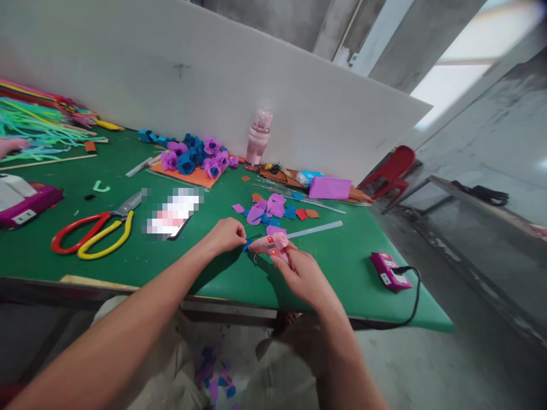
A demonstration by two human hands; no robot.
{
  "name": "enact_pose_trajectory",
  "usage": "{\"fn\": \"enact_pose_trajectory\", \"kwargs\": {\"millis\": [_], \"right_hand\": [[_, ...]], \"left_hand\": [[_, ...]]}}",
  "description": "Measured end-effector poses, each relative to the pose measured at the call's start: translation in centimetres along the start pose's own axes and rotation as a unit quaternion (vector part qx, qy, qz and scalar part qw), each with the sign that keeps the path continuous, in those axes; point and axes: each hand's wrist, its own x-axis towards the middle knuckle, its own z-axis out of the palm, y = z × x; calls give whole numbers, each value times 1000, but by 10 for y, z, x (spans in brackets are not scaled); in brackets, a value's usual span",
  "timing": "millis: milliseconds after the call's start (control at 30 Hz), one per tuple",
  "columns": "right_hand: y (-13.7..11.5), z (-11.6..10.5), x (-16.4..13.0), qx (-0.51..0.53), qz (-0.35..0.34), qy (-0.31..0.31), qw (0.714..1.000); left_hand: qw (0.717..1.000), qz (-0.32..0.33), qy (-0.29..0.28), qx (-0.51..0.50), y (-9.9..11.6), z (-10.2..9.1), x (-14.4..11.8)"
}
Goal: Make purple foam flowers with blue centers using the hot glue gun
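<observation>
My right hand is wrapped round the grip of a pink glue gun, whose small light glows orange-red. A long translucent glue stick juts out of its back end. The nozzle points left at a small blue paper petal. Close by, the fingers of my left hand are pinched together at the petal's edge, partly hiding it. Just beyond both hands lie loose purple petals and blue petals, with a few red and brown pieces among them.
Red-and-yellow-handled scissors and a phone lie left. Behind are finished paper flowers and a pink bottle. A power strip with a cord sits right. Another person's hand reaches toward green strips at far left.
</observation>
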Motion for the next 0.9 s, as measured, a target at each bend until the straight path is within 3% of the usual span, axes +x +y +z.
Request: {"fn": "enact_pose_trajectory", "kwargs": {"millis": [900], "right_hand": [[1, 0, 0, -24, 9, 9, 1000]], "left_hand": [[1000, -5, -2, 2, -2, 2, 2]]}}
